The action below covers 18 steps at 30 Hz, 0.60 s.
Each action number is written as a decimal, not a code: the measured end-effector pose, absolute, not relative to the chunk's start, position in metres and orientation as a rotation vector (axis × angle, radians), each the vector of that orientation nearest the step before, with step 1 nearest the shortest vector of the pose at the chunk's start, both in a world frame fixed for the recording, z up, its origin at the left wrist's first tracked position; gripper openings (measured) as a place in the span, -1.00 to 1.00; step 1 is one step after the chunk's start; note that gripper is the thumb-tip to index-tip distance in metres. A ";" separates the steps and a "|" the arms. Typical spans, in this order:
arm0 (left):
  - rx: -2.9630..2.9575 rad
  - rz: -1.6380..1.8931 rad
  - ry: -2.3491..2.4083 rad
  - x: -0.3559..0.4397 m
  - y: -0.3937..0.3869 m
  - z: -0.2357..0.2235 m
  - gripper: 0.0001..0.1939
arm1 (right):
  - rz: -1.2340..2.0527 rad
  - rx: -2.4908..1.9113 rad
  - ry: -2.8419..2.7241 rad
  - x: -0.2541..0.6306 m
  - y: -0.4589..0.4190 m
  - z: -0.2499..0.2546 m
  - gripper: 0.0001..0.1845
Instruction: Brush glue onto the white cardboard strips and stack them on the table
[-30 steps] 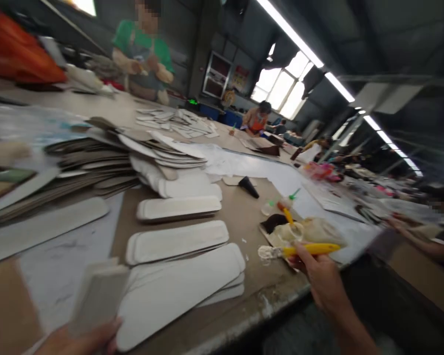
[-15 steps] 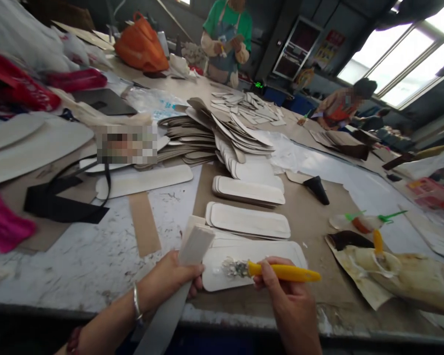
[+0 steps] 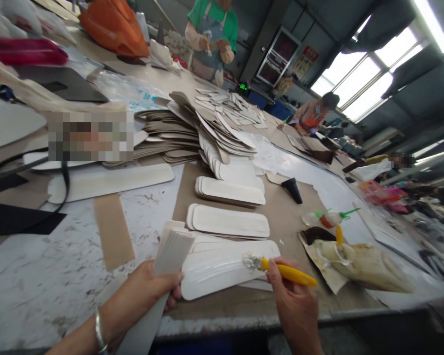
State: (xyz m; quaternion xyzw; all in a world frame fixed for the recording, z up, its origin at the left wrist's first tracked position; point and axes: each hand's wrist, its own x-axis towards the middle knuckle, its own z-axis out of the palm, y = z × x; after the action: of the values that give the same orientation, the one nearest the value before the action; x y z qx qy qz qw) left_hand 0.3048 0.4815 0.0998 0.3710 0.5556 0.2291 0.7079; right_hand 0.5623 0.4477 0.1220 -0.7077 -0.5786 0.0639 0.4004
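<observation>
My right hand (image 3: 294, 305) is closed on a yellow-handled brush (image 3: 281, 270); its gluey bristles rest on the right end of the nearest long white strip (image 3: 222, 268), whose surface shines wet. My left hand (image 3: 148, 291) is wrapped round a stack of similar pale strips (image 3: 172, 254), held upright at the strip's left end. A bracelet sits on that wrist. Beyond the wet strip lie more piles of white strips (image 3: 229, 222) in a row on brown paper.
A glue-smeared bag with a pot and second brush (image 3: 350, 256) lies right. A black cone (image 3: 293, 190) and heaped cardboard pieces (image 3: 192, 133) sit farther back. A person in green (image 3: 210, 37) and another person (image 3: 313, 116) work across the table. The table edge (image 3: 244, 323) runs just before my hands.
The brush has swept from the strip's left part to its right end, leaving a glossy wet film. My left hand keeps its hold on the stack. The view shifted slightly.
</observation>
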 end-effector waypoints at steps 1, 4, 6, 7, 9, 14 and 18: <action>0.832 0.508 1.245 0.305 0.481 0.098 -0.65 | 0.058 -1.797 -1.508 0.573 0.447 0.124 -0.78; 0.822 0.523 1.248 0.305 0.480 0.092 -0.64 | -0.197 -1.765 -1.630 0.591 0.446 0.131 -0.82; 0.807 0.528 1.243 0.305 0.479 0.088 -0.63 | -0.322 -1.725 -1.681 0.596 0.447 0.134 -0.84; 0.809 0.526 1.247 0.305 0.479 0.087 -0.63 | -0.366 -1.704 -1.701 0.596 0.447 0.134 -0.85; 0.822 0.522 1.254 0.305 0.478 0.086 -0.63 | -0.400 -1.668 -1.734 0.594 0.448 0.134 -0.89; 0.863 0.525 1.241 0.306 0.478 0.090 -0.60 | -0.221 -1.573 -1.755 0.568 0.441 0.131 -0.91; 0.819 0.540 1.275 0.306 0.479 0.085 -0.57 | 0.070 -1.472 -1.651 0.544 0.428 0.130 -0.92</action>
State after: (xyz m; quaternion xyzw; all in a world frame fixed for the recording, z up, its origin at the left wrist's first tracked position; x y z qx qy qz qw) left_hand 0.3061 0.4785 0.0853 0.3667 0.5710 0.2418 0.6936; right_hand 0.5441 0.4282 0.1304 -0.5949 -0.6671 0.0281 0.4476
